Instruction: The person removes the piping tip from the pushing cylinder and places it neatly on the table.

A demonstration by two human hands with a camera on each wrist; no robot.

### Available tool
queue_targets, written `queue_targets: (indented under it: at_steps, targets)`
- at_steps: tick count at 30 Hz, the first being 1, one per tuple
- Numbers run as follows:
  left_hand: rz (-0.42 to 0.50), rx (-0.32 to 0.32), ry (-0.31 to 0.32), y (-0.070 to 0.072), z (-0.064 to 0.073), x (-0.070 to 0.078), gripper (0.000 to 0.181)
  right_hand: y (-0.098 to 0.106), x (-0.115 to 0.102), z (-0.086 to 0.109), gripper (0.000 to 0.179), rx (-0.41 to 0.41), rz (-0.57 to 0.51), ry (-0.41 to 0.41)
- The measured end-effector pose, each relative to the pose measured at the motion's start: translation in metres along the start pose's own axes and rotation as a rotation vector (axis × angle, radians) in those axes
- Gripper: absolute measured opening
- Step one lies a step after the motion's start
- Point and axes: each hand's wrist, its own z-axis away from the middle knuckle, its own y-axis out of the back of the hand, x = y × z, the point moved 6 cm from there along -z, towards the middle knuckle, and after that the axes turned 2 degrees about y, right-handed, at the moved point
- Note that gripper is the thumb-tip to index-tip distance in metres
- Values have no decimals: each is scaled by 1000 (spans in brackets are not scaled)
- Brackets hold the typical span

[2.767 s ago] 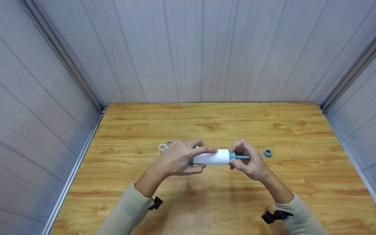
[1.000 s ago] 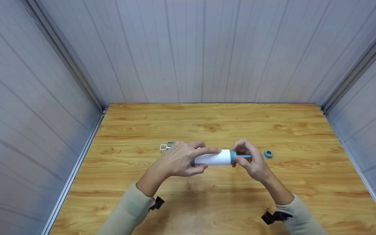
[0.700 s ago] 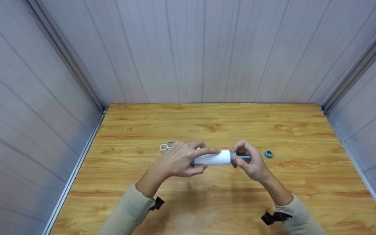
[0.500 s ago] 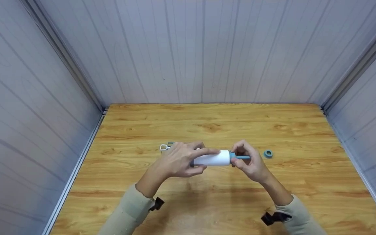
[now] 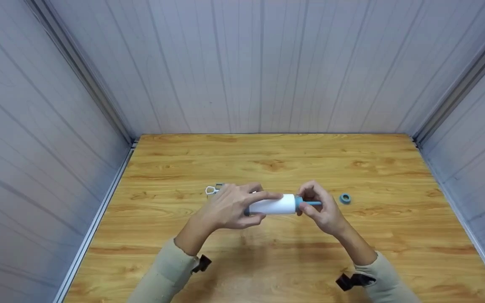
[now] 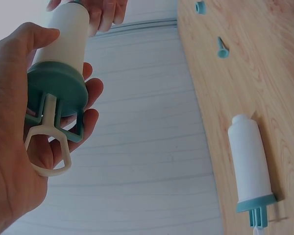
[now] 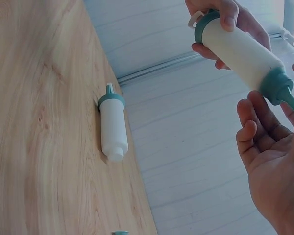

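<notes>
- The white tube (image 5: 273, 205) is held above the table (image 5: 267, 162), lying crosswise, with its teal flange (image 6: 59, 83) at the left and its nozzle cap (image 5: 299, 203) at the right.
- The tube is gripped near the flange by the left hand (image 5: 234, 207); if this grip were too light, the whole tube could be turned along with the cap.
- The cap is pinched at its base by the right hand (image 5: 323, 213); whether its thread is fully seated cannot be told, and a skewed cap could be cross-threaded or dropped.
- The ring handle (image 6: 63, 154) is hung beside the left palm; by an accidental push, the plunger might be shifted.
- The teal ring (image 5: 345, 198), on the table just right of the right hand, could be rolled away by a knock.
- A second tube (image 6: 250, 161) and a loose nozzle (image 6: 222, 49) are left lying on the table; either could be brushed by a lowered hand.
</notes>
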Motion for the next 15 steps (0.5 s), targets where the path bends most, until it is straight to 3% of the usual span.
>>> queue_targets:
  at_steps: [15]
  targets:
    - [7, -3, 3, 1, -2, 1, 52, 0, -2, 0, 18, 38, 26, 44]
